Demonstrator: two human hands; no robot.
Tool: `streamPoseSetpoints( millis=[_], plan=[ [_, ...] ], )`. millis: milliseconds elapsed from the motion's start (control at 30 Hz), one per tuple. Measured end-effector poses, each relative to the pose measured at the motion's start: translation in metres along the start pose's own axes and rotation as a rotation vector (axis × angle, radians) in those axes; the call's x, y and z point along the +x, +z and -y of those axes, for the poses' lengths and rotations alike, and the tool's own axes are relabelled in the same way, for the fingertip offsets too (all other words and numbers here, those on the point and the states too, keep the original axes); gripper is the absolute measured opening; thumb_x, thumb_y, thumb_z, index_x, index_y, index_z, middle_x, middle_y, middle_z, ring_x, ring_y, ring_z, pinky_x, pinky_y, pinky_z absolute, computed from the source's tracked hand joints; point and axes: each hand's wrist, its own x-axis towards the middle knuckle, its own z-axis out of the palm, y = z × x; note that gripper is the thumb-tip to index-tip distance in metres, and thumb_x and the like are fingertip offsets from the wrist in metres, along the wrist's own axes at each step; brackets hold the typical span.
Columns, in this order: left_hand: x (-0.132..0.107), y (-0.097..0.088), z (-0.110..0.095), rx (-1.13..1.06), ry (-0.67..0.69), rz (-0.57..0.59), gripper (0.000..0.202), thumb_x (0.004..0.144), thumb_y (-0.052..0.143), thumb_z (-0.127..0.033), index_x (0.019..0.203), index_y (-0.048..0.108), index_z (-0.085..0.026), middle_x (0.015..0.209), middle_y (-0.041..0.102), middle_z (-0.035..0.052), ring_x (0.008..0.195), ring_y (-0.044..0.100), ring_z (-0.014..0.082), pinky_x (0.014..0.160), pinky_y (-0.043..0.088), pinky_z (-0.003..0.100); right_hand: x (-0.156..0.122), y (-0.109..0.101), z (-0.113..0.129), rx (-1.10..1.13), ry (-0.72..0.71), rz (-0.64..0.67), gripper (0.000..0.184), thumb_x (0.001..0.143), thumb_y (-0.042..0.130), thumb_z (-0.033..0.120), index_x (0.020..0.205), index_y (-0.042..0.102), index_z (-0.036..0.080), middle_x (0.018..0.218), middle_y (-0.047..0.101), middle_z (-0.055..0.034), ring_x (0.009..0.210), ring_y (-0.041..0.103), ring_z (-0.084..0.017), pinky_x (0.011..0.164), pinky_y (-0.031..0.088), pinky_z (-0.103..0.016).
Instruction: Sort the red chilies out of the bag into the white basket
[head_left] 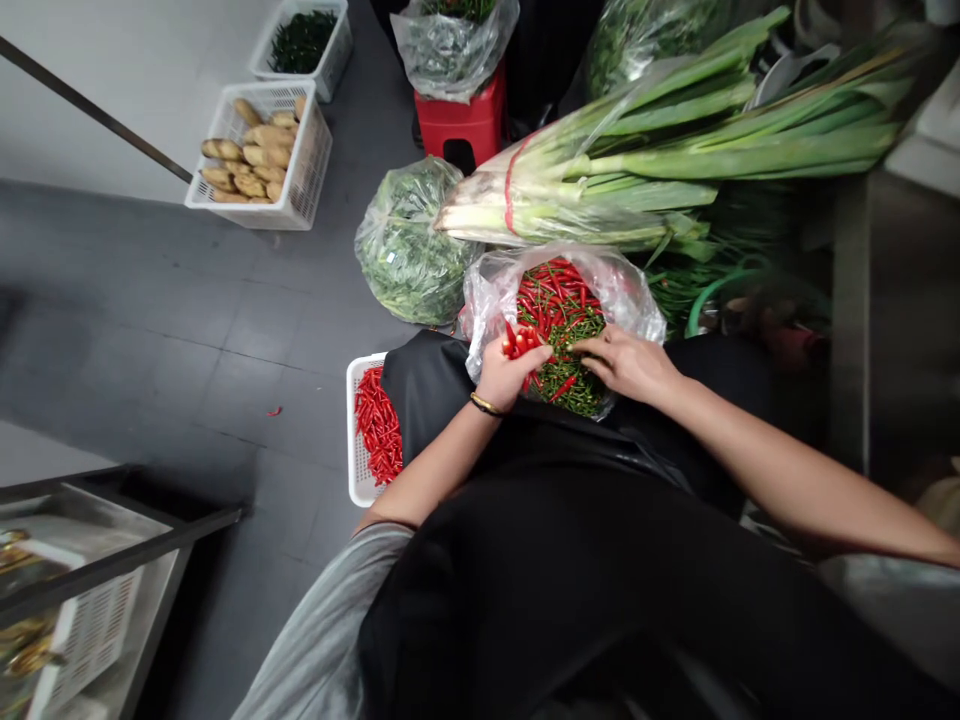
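Note:
A clear plastic bag (636, 300) lies open in my lap, holding red chilies (553, 285) at its far side and a heap of green chili stems (574, 385) nearer me. My left hand (504, 372) is closed round several red chilies (517, 342), their stemless ends showing past the fingers. Over the stems, my right hand (626, 362) has its thumb and fingers drawn together; whatever is between the tips is too small to make out. Beside my left knee, a white basket (352, 440) holds loose red chilies (380, 430), partly covered by my black apron.
Bundled leeks (600, 180) in plastic lie beyond the bag, next to bagged leafy greens (412, 245) and a red stool (461, 120). A potato crate (307, 170) stands on the floor far left. One chili (274, 411) lies on the tiles. A metal rack (165, 540) stands lower left.

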Motion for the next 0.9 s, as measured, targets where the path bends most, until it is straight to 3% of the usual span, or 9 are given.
streamPoseSetpoints(
  millis=[133, 267, 333, 433, 533, 633, 767, 833, 900],
  plan=[
    [0.008, -0.003, 0.028, 0.172, -0.147, 0.091, 0.03, 0.06, 0.08, -0.031, 0.069, 0.057, -0.014, 0.061, 0.055, -0.0041, 0.057, 0.046, 0.0072, 0.058, 0.039, 0.023, 0.005, 0.009, 0.001, -0.351, -0.165, 0.22, 0.03, 0.096, 0.044, 0.032, 0.111, 0.069, 0.024, 0.109, 0.058, -0.0117, 0.085, 0.06, -0.021, 0.057, 0.033, -0.026],
    [0.008, -0.001, 0.043, 0.483, -0.079, 0.183, 0.026, 0.062, 0.072, -0.02, 0.058, 0.047, -0.016, 0.053, 0.044, -0.0077, 0.053, 0.036, 0.0056, 0.055, 0.031, 0.023, 0.014, 0.0, 0.006, -0.323, -0.214, 0.214, 0.026, 0.097, 0.044, 0.03, 0.105, 0.067, 0.019, 0.106, 0.057, -0.0112, 0.084, 0.06, -0.02, 0.057, 0.032, -0.027],
    [0.008, -0.001, 0.043, 0.528, -0.061, 0.229, 0.023, 0.063, 0.07, -0.019, 0.059, 0.047, -0.016, 0.053, 0.043, -0.0079, 0.053, 0.036, 0.0057, 0.055, 0.031, 0.023, 0.013, -0.007, 0.01, -0.25, -0.209, 0.173, 0.025, 0.097, 0.046, 0.032, 0.103, 0.065, 0.018, 0.105, 0.059, -0.01, 0.078, 0.059, -0.018, 0.056, 0.032, -0.027],
    [0.007, 0.001, 0.04, 0.428, -0.088, 0.239, 0.022, 0.062, 0.072, -0.023, 0.063, 0.051, -0.016, 0.056, 0.049, -0.0068, 0.053, 0.039, 0.0059, 0.056, 0.034, 0.022, 0.008, -0.011, 0.016, -0.133, -0.163, 0.072, 0.025, 0.097, 0.046, 0.035, 0.095, 0.064, 0.017, 0.097, 0.061, -0.0097, 0.074, 0.058, -0.018, 0.058, 0.035, -0.028],
    [0.004, 0.004, 0.033, 0.185, -0.255, 0.236, 0.024, 0.065, 0.074, -0.033, 0.069, 0.061, -0.013, 0.055, 0.055, -0.0028, 0.047, 0.043, 0.0068, 0.048, 0.034, 0.023, 0.011, -0.006, 0.017, 0.08, -0.085, -0.069, 0.028, 0.097, 0.045, 0.035, 0.083, 0.062, 0.016, 0.086, 0.062, -0.009, 0.079, 0.06, -0.02, 0.069, 0.043, -0.029],
    [0.005, 0.002, 0.028, -0.046, -0.405, 0.218, 0.032, 0.066, 0.073, -0.039, 0.074, 0.069, -0.009, 0.053, 0.058, 0.0012, 0.04, 0.043, 0.0066, 0.039, 0.029, 0.022, 0.029, 0.003, 0.009, 0.155, 0.006, -0.151, 0.033, 0.099, 0.039, 0.035, 0.095, 0.066, 0.017, 0.095, 0.064, -0.0102, 0.086, 0.061, -0.021, 0.077, 0.046, -0.031],
    [0.012, -0.011, 0.028, -0.21, -0.445, 0.02, 0.029, 0.057, 0.076, -0.034, 0.068, 0.068, -0.009, 0.058, 0.065, 0.0034, 0.037, 0.043, 0.0054, 0.034, 0.027, 0.02, 0.065, 0.016, -0.001, -0.136, 0.007, -0.009, 0.038, 0.098, 0.038, 0.031, 0.127, 0.061, 0.025, 0.12, 0.057, -0.0131, 0.094, 0.061, -0.024, 0.073, 0.044, -0.033],
    [0.015, -0.017, 0.03, -0.243, -0.446, -0.04, 0.027, 0.054, 0.076, -0.032, 0.066, 0.066, -0.009, 0.061, 0.067, 0.0045, 0.038, 0.044, 0.0054, 0.034, 0.027, 0.02, 0.08, 0.021, -0.001, -0.243, -0.067, 0.081, 0.038, 0.098, 0.037, 0.029, 0.126, 0.061, 0.025, 0.12, 0.057, -0.0139, 0.097, 0.06, -0.024, 0.074, 0.043, -0.032],
    [0.016, -0.02, 0.031, -0.23, -0.439, -0.038, 0.026, 0.054, 0.075, -0.031, 0.065, 0.065, -0.009, 0.059, 0.066, 0.0038, 0.037, 0.045, 0.0055, 0.034, 0.027, 0.02, 0.09, 0.023, -0.002, -0.262, -0.123, 0.09, 0.035, 0.098, 0.036, 0.028, 0.116, 0.065, 0.02, 0.117, 0.059, -0.0155, 0.1, 0.059, -0.025, 0.076, 0.043, -0.033]
  ],
)
